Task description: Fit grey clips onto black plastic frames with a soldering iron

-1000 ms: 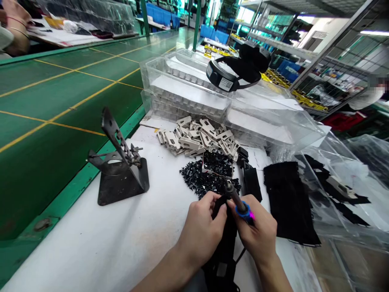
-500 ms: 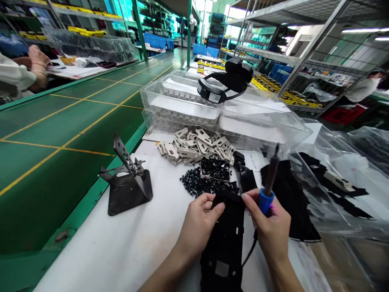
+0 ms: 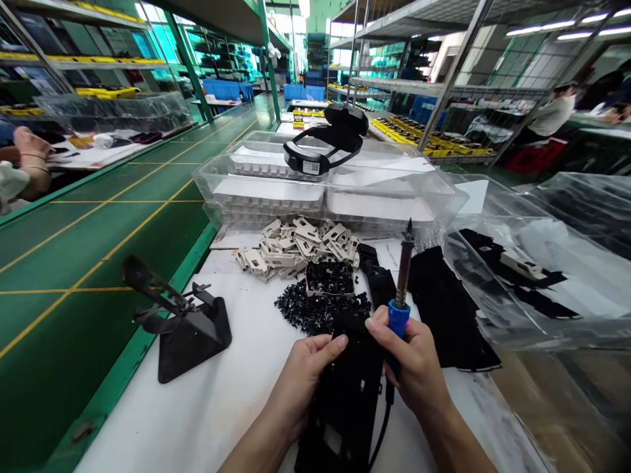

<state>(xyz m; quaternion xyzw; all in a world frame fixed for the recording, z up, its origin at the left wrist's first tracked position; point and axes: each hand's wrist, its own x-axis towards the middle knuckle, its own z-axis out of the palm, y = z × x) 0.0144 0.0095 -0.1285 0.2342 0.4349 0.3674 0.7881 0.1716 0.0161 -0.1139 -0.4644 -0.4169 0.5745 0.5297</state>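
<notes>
My right hand [image 3: 417,364] is closed round a soldering iron [image 3: 403,276] with a blue collar, its tip pointing up and away. My left hand [image 3: 308,371] pinches the top left edge of a long black plastic frame [image 3: 345,401] lying on the white table [image 3: 197,420] between both hands. Just beyond the frame is a heap of small black parts [image 3: 315,309], with a small tray of the same parts [image 3: 329,279] on it. Behind that lies a pile of beige plastic pieces [image 3: 296,246].
A black metal iron stand [image 3: 182,325] sits at the left by the green conveyor [image 3: 98,230]. Stacked clear trays [image 3: 320,190] carry a black headset [image 3: 325,141]. Black sheets [image 3: 444,309] and a clear bag [image 3: 532,276] lie to the right. Other people work far left and far right.
The iron's tip has lifted off the black frame and swung upright in my right hand. My view has tilted up and the frame has slid nearer to me.
</notes>
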